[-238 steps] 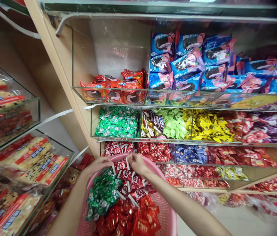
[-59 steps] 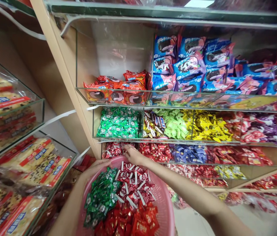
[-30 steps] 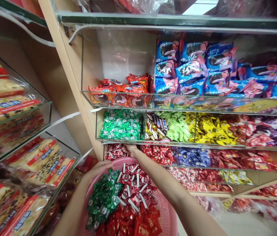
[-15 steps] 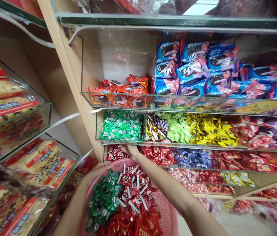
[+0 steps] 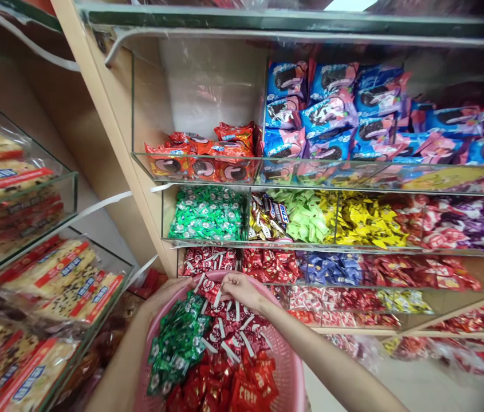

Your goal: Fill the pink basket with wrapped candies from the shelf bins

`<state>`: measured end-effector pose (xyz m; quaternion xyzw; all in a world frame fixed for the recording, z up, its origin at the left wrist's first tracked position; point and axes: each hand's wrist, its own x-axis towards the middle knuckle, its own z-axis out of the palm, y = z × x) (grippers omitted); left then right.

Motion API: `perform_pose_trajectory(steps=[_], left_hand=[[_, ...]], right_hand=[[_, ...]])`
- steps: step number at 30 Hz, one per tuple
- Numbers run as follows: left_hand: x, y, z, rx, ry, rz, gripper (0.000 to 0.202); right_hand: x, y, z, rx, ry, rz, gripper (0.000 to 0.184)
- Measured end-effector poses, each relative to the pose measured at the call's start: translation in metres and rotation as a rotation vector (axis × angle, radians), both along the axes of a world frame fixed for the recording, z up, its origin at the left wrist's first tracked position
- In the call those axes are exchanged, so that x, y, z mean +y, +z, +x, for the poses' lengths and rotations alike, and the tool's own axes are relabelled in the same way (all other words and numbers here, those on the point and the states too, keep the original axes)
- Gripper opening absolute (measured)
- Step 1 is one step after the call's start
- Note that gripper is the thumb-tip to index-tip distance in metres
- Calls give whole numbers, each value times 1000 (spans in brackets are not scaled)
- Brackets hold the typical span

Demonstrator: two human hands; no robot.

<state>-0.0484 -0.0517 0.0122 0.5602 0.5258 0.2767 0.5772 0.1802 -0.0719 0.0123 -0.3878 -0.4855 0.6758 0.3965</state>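
Right hand: has moved from the lower bin back over the pink basket since half a second ago; fingers closed in a pinch on the white end of a dark-red sweet packet.
Left hand: lies along the basket's far left rim, fingers loosely curved; how firmly it grips, or whether it also touches the packet, cannot be told.
Sweet packet: between the two hands, above the basket's far side, not yet let go.
Red-and-white packets: just below the right hand, inside the basket; a well-filled group, which the held packet appears to match.
Green-wrapped sweets: below the left hand, heaped against the basket's left side; apparently done with for now.
Bright-red packets: nearer the person than both hands, likewise in the basket and untouched.
Lower bin: just beyond the hands, still stocked with look-alike packets, so plenty seems left to draw on.
Green sweets' bin: above that, well filled.
Sandwich-cookie packs: farther up and right of the right hand, untouched.
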Motion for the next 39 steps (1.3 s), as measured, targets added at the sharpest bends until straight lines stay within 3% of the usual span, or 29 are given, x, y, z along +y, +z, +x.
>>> perform_pose_trajectory(steps=[7, 13, 30, 39], left_hand=[[5, -6, -1, 69, -66, 97, 34], [8, -8, -2, 85, -136, 141, 29], [6, -5, 4, 42, -198, 155, 33], [3, -3, 8, 47, -105, 116, 39]], right_hand=[[-5, -9, -4, -272, 154, 289, 9], [-4, -19, -5, -343, 165, 369, 8], [-8, 5, 6, -313, 94, 233, 14], [5, 6, 19, -195, 49, 235, 7]])
